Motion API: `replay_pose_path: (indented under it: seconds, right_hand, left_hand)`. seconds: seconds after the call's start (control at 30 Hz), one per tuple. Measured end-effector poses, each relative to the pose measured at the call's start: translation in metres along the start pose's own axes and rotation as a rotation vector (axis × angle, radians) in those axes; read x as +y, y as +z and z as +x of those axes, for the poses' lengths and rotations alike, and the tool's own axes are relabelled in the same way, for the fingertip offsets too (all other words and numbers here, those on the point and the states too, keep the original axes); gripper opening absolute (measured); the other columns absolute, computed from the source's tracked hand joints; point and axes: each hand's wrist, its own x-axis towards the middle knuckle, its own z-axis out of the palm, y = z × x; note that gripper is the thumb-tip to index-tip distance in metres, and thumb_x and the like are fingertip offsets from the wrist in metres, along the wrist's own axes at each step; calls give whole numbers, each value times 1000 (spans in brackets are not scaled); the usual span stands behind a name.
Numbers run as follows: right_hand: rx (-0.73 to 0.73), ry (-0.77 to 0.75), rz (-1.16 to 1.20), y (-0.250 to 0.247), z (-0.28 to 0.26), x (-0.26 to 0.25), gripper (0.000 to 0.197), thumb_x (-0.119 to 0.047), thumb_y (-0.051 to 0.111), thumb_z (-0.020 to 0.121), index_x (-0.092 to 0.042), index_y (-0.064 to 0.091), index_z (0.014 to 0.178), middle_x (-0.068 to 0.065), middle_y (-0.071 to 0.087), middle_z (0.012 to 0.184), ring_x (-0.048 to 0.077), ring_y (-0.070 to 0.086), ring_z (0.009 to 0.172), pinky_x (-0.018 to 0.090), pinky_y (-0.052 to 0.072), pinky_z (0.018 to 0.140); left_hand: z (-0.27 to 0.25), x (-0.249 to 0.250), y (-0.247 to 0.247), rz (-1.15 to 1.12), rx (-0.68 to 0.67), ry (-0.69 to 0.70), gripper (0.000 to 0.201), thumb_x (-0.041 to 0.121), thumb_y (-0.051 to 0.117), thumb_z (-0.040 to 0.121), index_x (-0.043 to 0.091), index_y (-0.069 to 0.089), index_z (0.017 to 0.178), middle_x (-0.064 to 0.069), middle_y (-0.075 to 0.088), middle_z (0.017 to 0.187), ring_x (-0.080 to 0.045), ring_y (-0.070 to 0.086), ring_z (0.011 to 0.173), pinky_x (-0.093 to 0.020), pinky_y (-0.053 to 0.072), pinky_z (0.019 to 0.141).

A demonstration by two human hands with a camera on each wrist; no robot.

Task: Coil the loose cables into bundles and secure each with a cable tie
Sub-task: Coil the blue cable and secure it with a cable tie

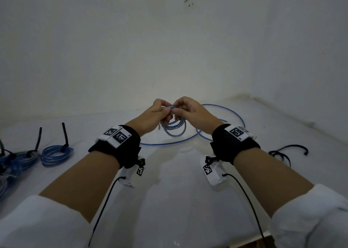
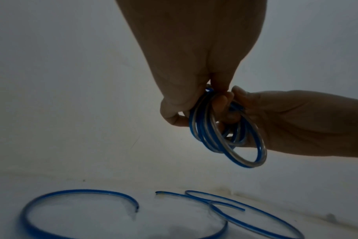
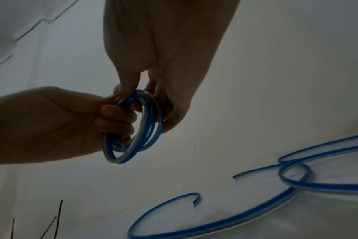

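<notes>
A small coil of blue-and-clear cable [image 1: 175,128] [image 2: 225,132] [image 3: 137,127] hangs above the white table, held at its top by both hands. My left hand [image 1: 160,112] [image 2: 190,90] pinches the loops from the left, and my right hand [image 1: 180,109] [image 3: 137,90] pinches them from the right with fingers curled through the coil. Another loose blue cable [image 1: 222,123] [image 2: 76,210] [image 3: 225,215] lies in wide curves on the table beneath and behind the hands; its cut ends show in both wrist views.
Two tied blue coils [image 1: 56,153] with black cable ties [image 1: 65,136] sticking up lie at the left, with more blue cable [image 1: 7,168] at the left edge. A black cable [image 1: 286,151] lies at the right. A white wall [image 1: 169,49] stands close behind the table [image 1: 169,200].
</notes>
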Motion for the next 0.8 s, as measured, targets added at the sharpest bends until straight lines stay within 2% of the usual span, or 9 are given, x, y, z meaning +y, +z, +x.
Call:
replay_pose_path:
  seconds: [0.2, 0.27, 0.33, 0.4, 0.47, 0.57, 0.63, 0.7, 0.8]
  right_hand:
    - [81, 25, -10, -39, -25, 0, 13, -2, 53, 92, 0, 52, 104, 7, 61, 82, 10, 57, 71, 16, 49, 70]
    - [108, 38, -21, -53, -34, 1, 12, -2, 53, 92, 0, 52, 104, 9, 61, 85, 13, 59, 75, 18, 50, 72]
    - [126, 58, -33, -68, -45, 3, 10, -5, 53, 93, -3, 52, 103, 10, 61, 85, 17, 57, 78, 24, 48, 77]
    - [133, 82, -39, -86, -57, 5, 8, -7, 53, 93, -6, 52, 101, 4, 62, 83, 11, 58, 75, 22, 48, 75]
    - [113, 126, -98, -105, -67, 5, 8, -14, 52, 95, -9, 54, 101, 2, 62, 87, 8, 59, 79, 23, 48, 77]
    - [154, 265, -272, -140, -85, 12, 17, -28, 47, 97, -16, 59, 101, 0, 61, 93, 10, 56, 82, 27, 47, 79]
    - [231, 312, -486, -169, -100, 23, 18, -25, 51, 95, -13, 63, 102, 4, 66, 98, 12, 56, 81, 23, 44, 73]
    - [214, 372, -811, -197, -120, 34, 18, -15, 56, 91, -9, 67, 104, 9, 67, 106, 17, 57, 90, 18, 40, 73]
    - [62, 587, -1083, -228, -147, 49, 29, -4, 53, 90, -8, 62, 118, 10, 58, 126, 24, 50, 119, 24, 36, 95]
  left_hand:
    - [24, 6, 32, 4, -163, -22, 24, 18, 30, 101, 7, 51, 101, -3, 58, 81, -18, 57, 85, -19, 45, 79]
    - [33, 7, 47, -17, -210, -33, 26, 18, 31, 101, 12, 55, 93, -3, 57, 82, -18, 56, 85, -27, 43, 90]
    - [41, 11, 65, 14, -223, 6, 27, 14, 30, 101, 12, 52, 86, -2, 51, 77, -15, 53, 75, -23, 44, 81]
    - [46, 18, 86, 52, -206, 74, 24, 10, 28, 101, 6, 47, 87, -2, 44, 74, -13, 48, 68, -12, 44, 67]
    - [51, 22, 107, 47, -203, 121, 23, 7, 27, 100, 5, 44, 85, -3, 40, 72, -14, 43, 65, -9, 43, 59]
    - [60, 25, 133, 60, -223, 159, 30, 7, 27, 100, 13, 39, 74, -3, 39, 72, -14, 40, 64, -12, 42, 58]
    - [67, 23, 147, 90, -240, 171, 31, 9, 28, 101, 14, 38, 72, -1, 40, 71, -14, 40, 64, -20, 42, 64]
    - [71, 21, 158, 115, -254, 171, 31, 10, 28, 101, 14, 36, 70, -1, 40, 70, -14, 38, 62, -30, 42, 69]
    - [74, 21, 170, 173, -264, 175, 32, 14, 29, 101, 16, 35, 70, 0, 42, 71, -13, 40, 62, -32, 43, 71]
